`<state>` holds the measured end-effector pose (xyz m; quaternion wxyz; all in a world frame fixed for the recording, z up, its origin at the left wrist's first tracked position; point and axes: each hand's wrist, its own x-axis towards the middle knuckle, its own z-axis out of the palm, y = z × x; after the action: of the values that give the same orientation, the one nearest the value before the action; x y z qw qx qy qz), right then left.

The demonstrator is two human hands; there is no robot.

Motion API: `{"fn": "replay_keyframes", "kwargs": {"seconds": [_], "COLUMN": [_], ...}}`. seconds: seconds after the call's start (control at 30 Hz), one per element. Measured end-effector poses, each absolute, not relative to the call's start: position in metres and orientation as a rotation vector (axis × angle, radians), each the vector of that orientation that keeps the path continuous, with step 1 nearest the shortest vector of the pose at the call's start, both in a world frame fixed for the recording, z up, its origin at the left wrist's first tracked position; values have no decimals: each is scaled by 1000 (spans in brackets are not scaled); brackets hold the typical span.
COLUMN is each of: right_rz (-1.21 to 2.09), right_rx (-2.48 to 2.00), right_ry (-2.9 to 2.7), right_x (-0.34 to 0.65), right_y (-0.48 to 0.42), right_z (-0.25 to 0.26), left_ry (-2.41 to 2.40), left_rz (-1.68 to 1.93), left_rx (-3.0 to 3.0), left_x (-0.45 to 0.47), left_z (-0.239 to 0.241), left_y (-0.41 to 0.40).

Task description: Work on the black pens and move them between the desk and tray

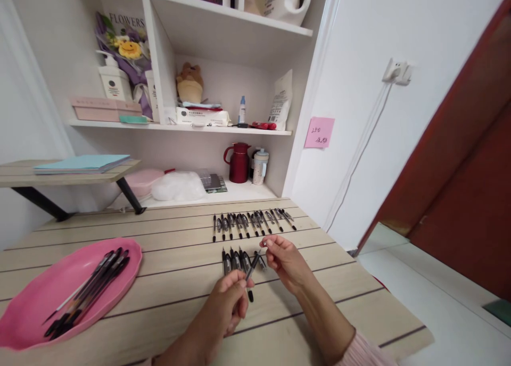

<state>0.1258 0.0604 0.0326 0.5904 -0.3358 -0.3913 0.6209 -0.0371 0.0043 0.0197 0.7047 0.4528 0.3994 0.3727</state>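
My left hand (229, 302) is closed around a black pen (253, 265), which points up and to the right. My right hand (285, 259) pinches a tiny piece close to the pen's upper end; it is too small to name. Just beyond my left hand lies a short row of black pens (235, 259) with their caps off beside them, partly covered by that hand. Farther back is a longer row of pens and caps (247, 225), side by side on the table. Several more pens (93, 291) rest in a pink tray (24, 273) at the left.
The striped wooden table (175, 238) meets white shelves (223, 129) at the back. A raised wooden stand (72, 177) holds blue paper at the left. On the lowest shelf stand a red jug (239, 163) and a pale cup (260, 166). A wall is at the right.
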Motion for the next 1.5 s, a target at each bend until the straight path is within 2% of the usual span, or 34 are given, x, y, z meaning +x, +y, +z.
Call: {"fn": "replay_keyframes", "kwargs": {"seconds": [0.6, 0.9, 1.17, 1.5], "right_rz": [1590, 1503, 1613, 1624], "right_rx": [-812, -746, -563, -565], "right_ry": [-1021, -1026, -989, -991], "right_x": [121, 115, 120, 119], "right_y": [50, 45, 43, 40], "right_z": [29, 31, 36, 35], "left_ry": [955, 1230, 914, 898], "left_rz": [873, 1118, 956, 937], "left_rx": [1089, 1568, 1171, 1191], "left_x": [-32, -30, -30, -32], "left_z": [22, 27, 18, 19], "left_y": [-2, -9, -1, -3]}}
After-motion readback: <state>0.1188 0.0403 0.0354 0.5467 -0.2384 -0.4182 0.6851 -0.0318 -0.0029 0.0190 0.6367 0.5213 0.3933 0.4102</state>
